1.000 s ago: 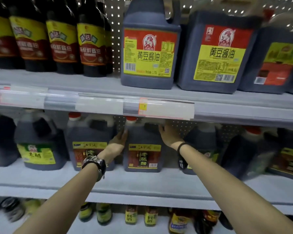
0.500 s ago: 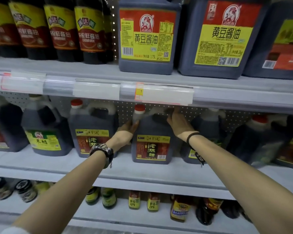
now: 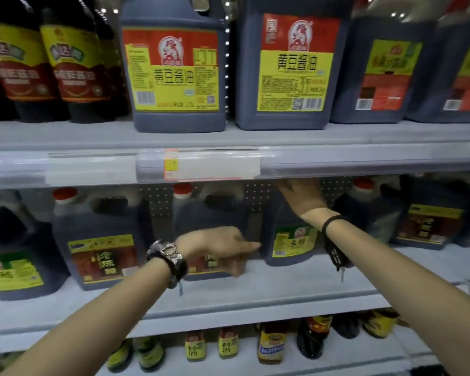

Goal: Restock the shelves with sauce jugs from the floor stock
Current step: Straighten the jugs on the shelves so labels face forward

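Dark sauce jugs with red caps stand in a row on the middle shelf (image 3: 255, 294). My left hand (image 3: 215, 248) hovers in front of the middle jug (image 3: 209, 210), blurred, its fingers stretched out to the right and holding nothing. My right hand (image 3: 301, 198) lies on the top of the neighbouring green-labelled jug (image 3: 291, 240). The price rail (image 3: 364, 164) of the shelf above hides its fingers. A jug with a red-brown label (image 3: 101, 240) stands to the left of the middle jug.
Large soy sauce jugs (image 3: 174, 69) and tall dark bottles (image 3: 73, 63) fill the upper shelf. More jugs (image 3: 423, 221) stand at the right of the middle shelf. Small bottles (image 3: 228, 346) line the bottom shelf. The gap under the price rail is low.
Both hands left the middle jug. The right hand moved right onto the green-labelled jug; the left hand swung across the middle jug's front. The view shifted right and closer.
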Motion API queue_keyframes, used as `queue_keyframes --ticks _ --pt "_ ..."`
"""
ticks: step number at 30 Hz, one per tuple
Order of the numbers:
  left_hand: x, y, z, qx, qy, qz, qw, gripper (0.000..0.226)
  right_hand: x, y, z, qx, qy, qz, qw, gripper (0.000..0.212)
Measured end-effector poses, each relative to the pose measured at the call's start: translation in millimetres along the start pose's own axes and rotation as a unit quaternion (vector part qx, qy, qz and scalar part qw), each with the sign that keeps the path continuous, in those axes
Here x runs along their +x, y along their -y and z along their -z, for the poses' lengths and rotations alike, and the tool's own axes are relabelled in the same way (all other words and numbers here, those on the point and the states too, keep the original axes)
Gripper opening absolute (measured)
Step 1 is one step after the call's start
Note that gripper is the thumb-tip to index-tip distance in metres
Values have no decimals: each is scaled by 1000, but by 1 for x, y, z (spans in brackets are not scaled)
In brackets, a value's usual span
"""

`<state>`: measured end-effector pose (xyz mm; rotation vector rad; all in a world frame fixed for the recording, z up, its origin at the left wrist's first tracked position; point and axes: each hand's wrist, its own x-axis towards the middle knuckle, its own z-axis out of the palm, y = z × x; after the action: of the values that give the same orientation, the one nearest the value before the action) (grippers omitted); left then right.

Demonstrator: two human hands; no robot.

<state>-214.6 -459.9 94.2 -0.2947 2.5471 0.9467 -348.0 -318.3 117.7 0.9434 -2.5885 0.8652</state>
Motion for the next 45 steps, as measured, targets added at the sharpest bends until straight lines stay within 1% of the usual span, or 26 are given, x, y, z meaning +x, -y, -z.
queue_keyframes --ticks 2,3,4,5,6,7,9,10,12,14,15,17,19,21,25,27,30,33,36,38,39,40,42,43,44,45 --pt "22 -22 -12 -11 -82 -87 993 35 -1 -18 12 48 -61 -35 996 25" --pt "33 -31 -17 -11 -119 -103 988 33 -1 -27 17 78 -87 -49 992 24" --pt "47 -35 -22 -26 -150 -111 982 47 -2 -36 23 92 -96 -55 990 23" --pt "61 -38 -27 -51 -177 -125 975 68 -2 -45 28 95 -85 -61 990 22" --pt "73 -41 -30 -68 -197 -135 969 91 -1 -53 33 86 -61 -60 993 23" --pt "85 -41 -32 -79 -211 -137 965 109 0 -62 35 79 -28 -57 995 28" --pt "103 -39 -34 -94 -242 -120 958 127 4 -78 35 66 36 -43 996 38" --pt "110 -38 -34 -121 -248 -115 954 129 6 -85 33 63 68 -37 995 40" --pt "122 -37 -34 -193 -240 -112 945 115 12 -98 26 75 124 -30 989 43" --pt "133 -36 -34 -226 -233 -109 940 102 17 -106 20 94 146 -28 984 48" --pt "136 -35 -34 -228 -226 -108 941 104 20 -108 17 106 150 -31 982 50" --pt "141 -35 -32 -221 -215 -104 945 115 25 -111 13 130 148 -41 980 52" --pt "140 -33 -31 -221 -222 -97 945 124 29 -111 9 131 137 -40 981 47" --pt "139 -31 -30 -214 -230 -100 944 124 31 -109 8 108 131 -18 985 42" --pt "132 -33 -31 -210 -225 -103 946 121 30 -114 6 91 125 -2 988 42" --pt "125 -36 -31 -200 -218 -101 950 119 27 -114 7 84 118 -10 989 41" --pt "119 -37 -35 -189 -216 -92 953 119 20 -110 11 83 132 -20 988 41" --pt "116 -37 -38 -198 -213 -82 953 116 13 -105 15 110 119 -30 986 42" --pt "109 -46 -46 -187 -237 -90 949 110 -2 -103 15 134 117 -74 981 47" --pt "103 -57 -53 -156 -284 -87 942 116 -14 -107 17 145 112 -72 981 51" --pt "104 -60 -58 -129 -306 -75 940 121 -20 -112 21 144 100 -67 982 49" --pt "101 -67 -63 -98 -314 -64 942 117 -25 -117 26 147 87 -64 983 45" --pt "93 -86 -75 -31 -313 -63 947 88 -36 -129 40 167 67 -72 981 33" --pt "91 -95 -82 12 -342 -93 935 76 -40 -136 47 172 58 -78 980 31" --pt "87 -107 -90 50 -384 -141 911 67 -43 -144 53 164 44 -85 982 31" --pt "85 -118 -97 86 -432 -206 874 60 -46 -152 59 143 30 -93 985 32"
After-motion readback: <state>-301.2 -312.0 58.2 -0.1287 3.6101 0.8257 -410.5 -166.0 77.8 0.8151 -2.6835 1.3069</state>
